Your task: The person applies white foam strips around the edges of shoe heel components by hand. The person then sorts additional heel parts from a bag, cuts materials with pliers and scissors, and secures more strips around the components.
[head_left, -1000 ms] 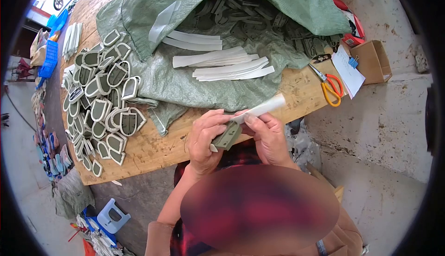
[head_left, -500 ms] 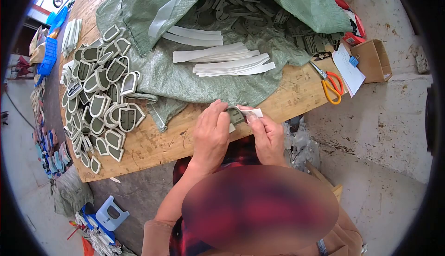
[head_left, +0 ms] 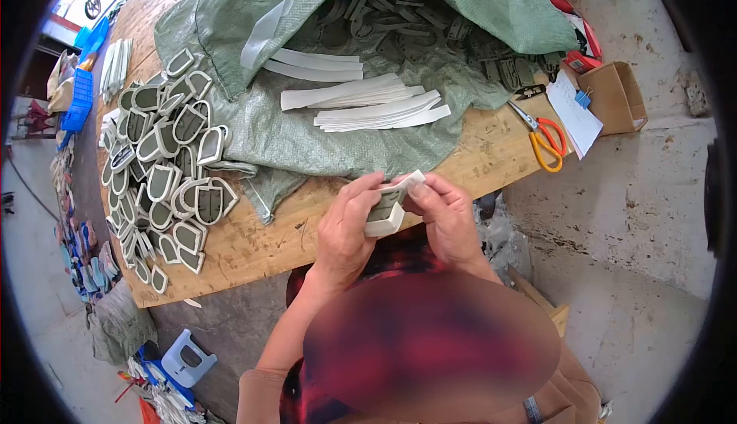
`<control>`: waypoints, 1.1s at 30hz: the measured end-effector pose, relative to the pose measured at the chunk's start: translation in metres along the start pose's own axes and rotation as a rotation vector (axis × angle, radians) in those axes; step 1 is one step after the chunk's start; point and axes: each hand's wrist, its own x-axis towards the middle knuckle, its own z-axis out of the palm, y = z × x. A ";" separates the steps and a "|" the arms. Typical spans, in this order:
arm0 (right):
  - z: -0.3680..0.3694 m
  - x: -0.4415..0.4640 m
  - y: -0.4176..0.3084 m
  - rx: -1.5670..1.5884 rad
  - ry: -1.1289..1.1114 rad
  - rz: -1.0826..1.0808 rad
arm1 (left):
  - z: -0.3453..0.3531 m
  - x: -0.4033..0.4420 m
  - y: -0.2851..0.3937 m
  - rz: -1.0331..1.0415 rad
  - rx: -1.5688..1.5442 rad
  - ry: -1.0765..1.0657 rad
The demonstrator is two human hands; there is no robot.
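The left hand (head_left: 344,223) is gripping a green plastic piece (head_left: 386,207), its fingers curling over the piece's far left side. A white strip (head_left: 394,220) is wrapping around the edge of the piece, and the right hand (head_left: 447,216) is pinching the strip's loose end between thumb and forefinger at the upper right of the piece. The two hands are working close together, with the green piece sitting between them, just above the person's lap and in front of the near edge of the wooden table (head_left: 491,170).

Beyond the hands, a green woven sack (head_left: 345,140) is lying on the table, its mouth gaping open and showing many loose green pieces (head_left: 399,21) inside. On the sack, ahead of the left hand, several stacks of white strips (head_left: 384,109) are resting side by side. Well to the left of the left hand, a heap of white-edged pieces (head_left: 161,170) is spreading over the table.

To the right of the right hand and farther out, scissors (head_left: 547,144) with orange and red handles are lying near the table's edge. Just past them, a sheet of paper (head_left: 577,119) with a blue clip (head_left: 583,99) is lying beside an open cardboard box (head_left: 614,99).
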 end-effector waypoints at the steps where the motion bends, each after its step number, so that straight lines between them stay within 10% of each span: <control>1: -0.001 0.001 -0.003 0.041 -0.008 0.014 | 0.000 -0.002 0.000 0.007 -0.026 0.012; 9: -0.007 -0.005 -0.003 0.197 0.048 0.057 | 0.007 -0.008 -0.003 0.045 -0.025 0.039; 20: 0.005 -0.011 -0.001 -0.810 0.057 -0.576 | 0.005 0.002 -0.002 -0.285 -0.228 -0.089; 23: 0.000 -0.007 -0.028 -0.339 -0.008 -0.115 | 0.001 -0.001 -0.004 -0.408 -0.473 -0.103; 33: -0.017 0.011 -0.045 -0.357 -0.449 0.074 | -0.013 0.001 -0.002 -0.386 -0.536 -0.311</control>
